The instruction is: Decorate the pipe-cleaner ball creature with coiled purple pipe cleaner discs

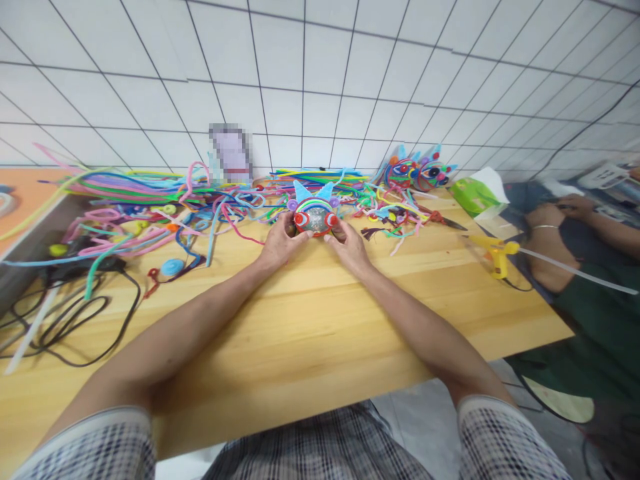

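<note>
Between my two hands is a craft animal head (316, 217) with a silvery middle, blue pointed ears, red round eyes and a rim of coloured pipe cleaners. My left hand (281, 241) grips its left side, thumb toward the lower front edge. On the opposite side my right hand (350, 245) holds it the same way, fingers partly hidden behind it. The head faces me, upright, just above or on the wooden table (300, 327); I cannot tell whether it touches. Loose pipe cleaners (250, 200) lie behind and beside it.
Two similar craft heads (417, 172) stand by the wall at the back right. A yellow glue gun (497, 257) with a glue stick lies right, near a green tissue pack (477, 193). Black cables (85, 320) coil at left. Another person's arm (550, 247) rests at far right.
</note>
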`<control>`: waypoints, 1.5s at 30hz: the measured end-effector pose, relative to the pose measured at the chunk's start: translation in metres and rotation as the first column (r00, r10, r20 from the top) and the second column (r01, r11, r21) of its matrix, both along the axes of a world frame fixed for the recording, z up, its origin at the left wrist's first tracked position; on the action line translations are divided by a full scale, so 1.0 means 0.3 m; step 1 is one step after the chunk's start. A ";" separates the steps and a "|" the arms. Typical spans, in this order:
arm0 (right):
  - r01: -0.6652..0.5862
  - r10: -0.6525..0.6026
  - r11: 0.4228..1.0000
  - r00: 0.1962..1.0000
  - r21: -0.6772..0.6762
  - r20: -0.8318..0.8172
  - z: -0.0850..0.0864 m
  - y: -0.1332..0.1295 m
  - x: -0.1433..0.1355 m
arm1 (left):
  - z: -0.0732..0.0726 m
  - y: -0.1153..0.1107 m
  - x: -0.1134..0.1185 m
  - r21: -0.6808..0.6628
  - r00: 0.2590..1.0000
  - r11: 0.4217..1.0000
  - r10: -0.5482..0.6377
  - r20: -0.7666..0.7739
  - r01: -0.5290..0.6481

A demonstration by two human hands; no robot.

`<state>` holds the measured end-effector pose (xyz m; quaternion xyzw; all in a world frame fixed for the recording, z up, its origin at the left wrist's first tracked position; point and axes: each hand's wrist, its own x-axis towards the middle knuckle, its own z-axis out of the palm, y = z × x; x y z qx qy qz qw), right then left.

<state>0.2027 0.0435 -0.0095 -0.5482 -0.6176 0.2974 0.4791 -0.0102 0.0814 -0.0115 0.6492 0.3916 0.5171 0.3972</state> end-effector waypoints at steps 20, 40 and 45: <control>0.343 -0.211 0.913 0.861 0.223 -0.463 0.292 0.075 0.300 | 0.126 0.076 -0.114 0.030 0.922 0.941 0.324 0.211 -0.338; -0.004 0.003 1.000 0.999 -0.030 -0.038 -0.007 0.029 -0.014 | 0.022 0.010 -0.019 -0.022 0.995 0.998 -0.054 -0.086 0.052; 0.005 -0.005 1.000 1.000 -0.002 -0.011 -0.012 0.028 -0.013 | 0.005 0.009 -0.024 -0.014 0.994 1.000 -0.024 -0.110 0.023</control>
